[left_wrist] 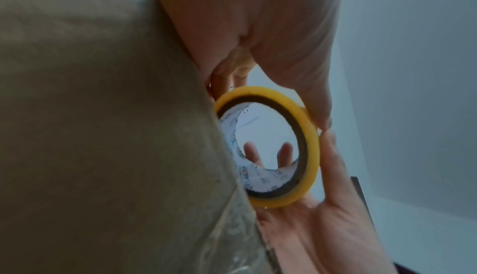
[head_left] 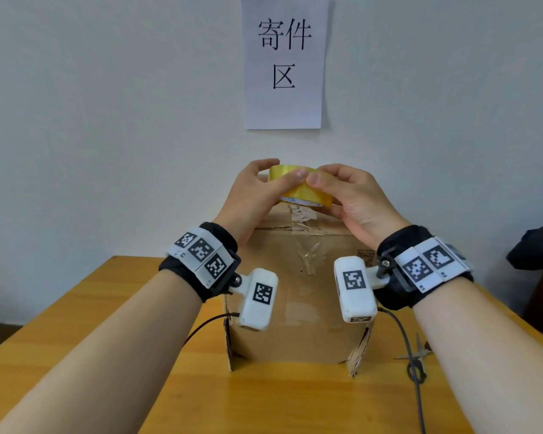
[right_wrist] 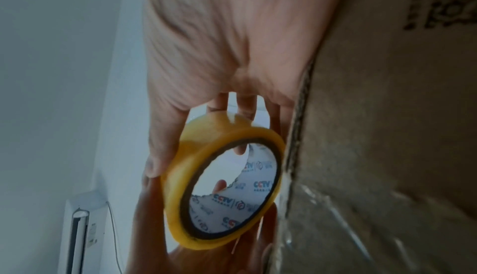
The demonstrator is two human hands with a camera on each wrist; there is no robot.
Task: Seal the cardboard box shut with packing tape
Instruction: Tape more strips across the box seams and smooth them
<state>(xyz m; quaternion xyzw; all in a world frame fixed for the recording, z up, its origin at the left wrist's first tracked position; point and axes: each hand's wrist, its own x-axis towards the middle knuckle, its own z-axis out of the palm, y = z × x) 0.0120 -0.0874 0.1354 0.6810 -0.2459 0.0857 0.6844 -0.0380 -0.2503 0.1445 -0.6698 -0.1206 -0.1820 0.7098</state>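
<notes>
We have the tape roll [head_left: 298, 186] up in both hands, just above the far top edge of the cardboard box [head_left: 298, 296]. Left hand [head_left: 251, 195] cradles the roll, fingers behind it and thumb on the front band. Right hand [head_left: 355, 198] has the same grip from the other side, its thumb meeting the left thumb on the band. From the right wrist view the roll [right_wrist: 222, 186] sits just beside the box's edge; we can't tell if it's touching.

Our read: we're hunting for the free tape end. No strip is peeled yet, so no fresh sealing has started. The box sits on the tabletop [head_left: 76, 339] with old clear tape on its front.

Next move: pick up the end with a thumbnail, peel a length, stick it at the box's far edge. Scissors [head_left: 420, 352] lie right of the box for the cut.
</notes>
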